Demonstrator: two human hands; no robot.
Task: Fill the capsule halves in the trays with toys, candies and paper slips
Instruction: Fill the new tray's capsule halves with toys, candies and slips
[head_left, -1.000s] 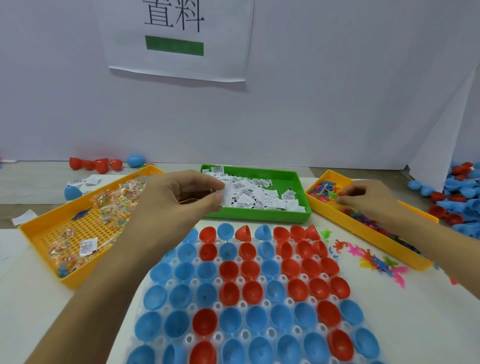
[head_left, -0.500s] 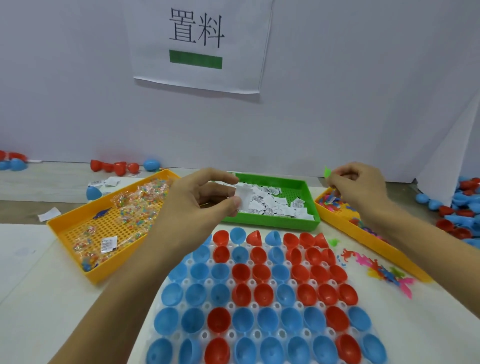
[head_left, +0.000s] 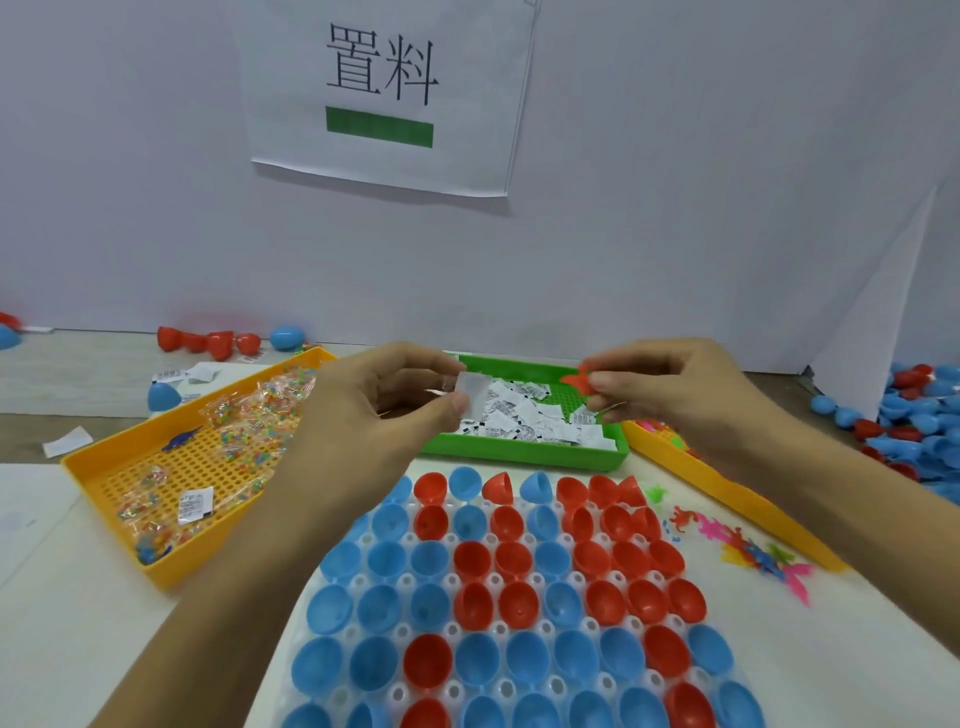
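Both hands raised (each pinching something)

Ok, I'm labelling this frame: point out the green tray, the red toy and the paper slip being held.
green tray (head_left: 524, 457): head view, on its near front wall.
red toy (head_left: 577, 381): head view, on its body left of the right fingertips.
paper slip (head_left: 475, 397): head view, on its exposed white face.

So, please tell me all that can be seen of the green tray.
The green tray is a shallow rectangular tray, plastic by its look, with a low rim and a perforated floor. It lies flat on the table behind the capsule halves, between two yellow trays. Small printed paper slips lie heaped in it. Both hands hover in front of it; neither visibly touches it.
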